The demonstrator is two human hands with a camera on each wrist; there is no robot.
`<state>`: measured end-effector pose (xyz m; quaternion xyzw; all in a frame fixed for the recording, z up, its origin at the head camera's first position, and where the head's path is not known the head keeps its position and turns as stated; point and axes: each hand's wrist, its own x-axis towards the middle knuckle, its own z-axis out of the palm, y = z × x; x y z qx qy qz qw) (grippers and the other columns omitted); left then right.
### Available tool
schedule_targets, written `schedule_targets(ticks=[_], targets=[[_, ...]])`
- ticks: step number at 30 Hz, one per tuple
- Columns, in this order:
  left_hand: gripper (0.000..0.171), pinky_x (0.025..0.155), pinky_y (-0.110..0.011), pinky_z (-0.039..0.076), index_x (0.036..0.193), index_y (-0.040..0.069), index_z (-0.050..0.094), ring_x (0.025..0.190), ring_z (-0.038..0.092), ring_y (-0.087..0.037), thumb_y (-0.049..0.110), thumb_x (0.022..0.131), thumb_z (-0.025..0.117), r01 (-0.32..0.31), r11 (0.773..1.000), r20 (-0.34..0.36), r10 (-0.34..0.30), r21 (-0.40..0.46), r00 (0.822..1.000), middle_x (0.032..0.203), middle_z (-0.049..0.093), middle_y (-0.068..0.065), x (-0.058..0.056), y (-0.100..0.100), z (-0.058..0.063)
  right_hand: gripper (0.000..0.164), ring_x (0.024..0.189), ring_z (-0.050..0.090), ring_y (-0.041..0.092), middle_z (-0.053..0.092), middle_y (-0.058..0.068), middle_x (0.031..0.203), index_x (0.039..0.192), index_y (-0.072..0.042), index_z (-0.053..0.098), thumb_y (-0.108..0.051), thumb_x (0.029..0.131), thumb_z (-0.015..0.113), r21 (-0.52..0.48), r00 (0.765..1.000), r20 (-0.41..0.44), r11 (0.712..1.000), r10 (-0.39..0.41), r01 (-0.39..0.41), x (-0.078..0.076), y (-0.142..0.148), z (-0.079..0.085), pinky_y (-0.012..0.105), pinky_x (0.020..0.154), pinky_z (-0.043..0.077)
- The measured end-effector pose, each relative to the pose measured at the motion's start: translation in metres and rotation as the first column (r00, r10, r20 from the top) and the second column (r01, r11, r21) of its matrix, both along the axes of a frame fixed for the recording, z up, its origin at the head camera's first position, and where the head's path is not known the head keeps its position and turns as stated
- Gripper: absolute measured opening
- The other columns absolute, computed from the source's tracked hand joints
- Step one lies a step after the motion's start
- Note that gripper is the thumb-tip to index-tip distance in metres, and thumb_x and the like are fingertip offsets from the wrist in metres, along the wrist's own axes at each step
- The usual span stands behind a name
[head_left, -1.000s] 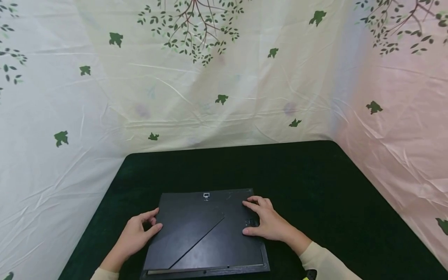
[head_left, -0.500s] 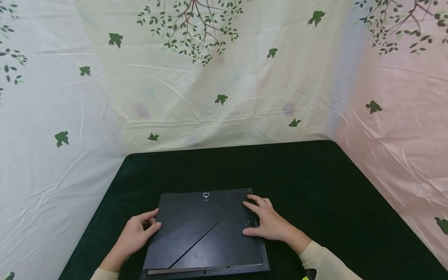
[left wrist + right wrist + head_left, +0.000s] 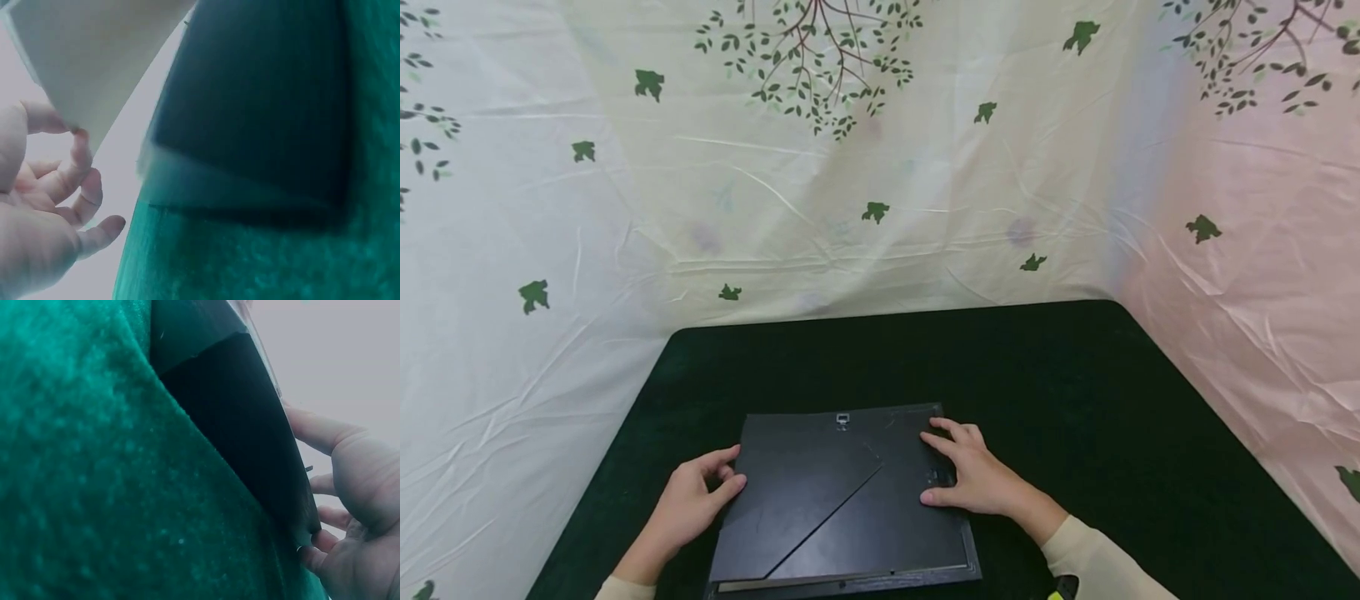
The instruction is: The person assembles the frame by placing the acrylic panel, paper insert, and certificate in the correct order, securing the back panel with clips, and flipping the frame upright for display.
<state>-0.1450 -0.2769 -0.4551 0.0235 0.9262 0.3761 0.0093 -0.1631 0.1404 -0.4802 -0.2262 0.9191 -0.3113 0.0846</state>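
A black picture frame (image 3: pixel 805 492) lies back side up near me, its backing board crossed by a diagonal slit and fitted with a metal hanger at the far edge. A pale gap shows along the board's near edge. At the left edge, my left hand (image 3: pixel 688 504) pinches the frame's back with thumb and index finger; the left wrist view shows the left hand (image 3: pixel 47 200) at a panel corner. My right hand (image 3: pixel 977 475) rests on the right side, thumb and fingers spread apart. In the right wrist view, the right hand's (image 3: pixel 362 500) fingers touch the dark edge.
A dark green cloth-covered table (image 3: pixel 1037 367) extends beyond the frame, with rounded far corners. Pale fabric (image 3: pixel 775 192) printed with leaves and branches hangs around its far side and flanks. Part of a black and yellow band (image 3: pixel 1063 587) shows by the right sleeve.
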Motion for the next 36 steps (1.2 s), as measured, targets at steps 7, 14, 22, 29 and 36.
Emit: schedule_targets(ticks=[7,14,22,29,36], targets=[[0.045,0.062,-0.028,0.04,0.128,0.0,0.059,0.066,0.05,-0.014,0.024,0.091,0.068,-0.019,1.0,-0.01,0.019,0.005,1.0,0.073,0.06,0.002,0.0021,0.0021,0.0023,0.089,0.128,0.023,0.028,0.022,0.004,0.156,0.146,-0.017,0.043,-0.064,0.075,0.07,-0.005,1.0,0.006,1.0,0.006,-0.005,-0.0005,0.0001,0.0002,0.05,0.097,0.037],[0.045,0.056,-0.027,0.037,0.127,-0.001,0.059,0.06,0.047,-0.013,0.022,0.09,0.07,-0.034,0.999,0.007,0.034,0.003,0.999,0.071,0.059,0.001,0.0036,0.0034,0.0022,0.09,0.128,0.022,0.027,0.021,0.003,0.156,0.147,-0.017,0.042,-0.065,0.075,0.069,0.004,1.0,0.0,1.0,0.008,-0.008,-0.001,0.0003,-0.0011,0.05,0.097,0.037],[0.046,0.053,-0.027,0.037,0.128,-0.001,0.058,0.056,0.047,-0.014,0.023,0.09,0.069,-0.033,0.999,0.028,0.033,0.008,0.999,0.069,0.059,0.001,0.0045,0.0042,0.0039,0.089,0.128,0.022,0.027,0.021,0.004,0.156,0.147,-0.018,0.042,-0.065,0.075,0.069,0.0,1.0,0.006,1.0,0.01,-0.01,-0.0007,0.0011,-0.0017,0.05,0.097,0.037],[0.044,0.052,-0.027,0.037,0.128,-0.001,0.059,0.053,0.047,-0.013,0.019,0.09,0.069,-0.033,0.999,0.011,0.033,0.012,0.999,0.069,0.061,0.002,0.0035,0.0047,-0.0022,0.09,0.127,0.023,0.027,0.021,0.004,0.156,0.146,-0.018,0.042,-0.066,0.075,0.069,0.004,1.0,-0.004,1.0,0.002,-0.002,-0.0016,0.0006,-0.0033,0.049,0.097,0.037],[0.039,0.053,-0.027,0.038,0.126,0.001,0.059,0.054,0.046,-0.011,0.019,0.092,0.066,-0.032,0.999,-0.081,0.034,0.03,0.996,0.068,0.059,0.002,0.0027,0.0077,0.0018,0.088,0.127,0.023,0.027,0.022,0.003,0.156,0.146,-0.021,0.044,-0.066,0.074,0.069,0.009,1.0,-0.005,1.0,-0.011,0.011,-0.0009,-0.0002,-0.0043,0.049,0.096,0.037]])
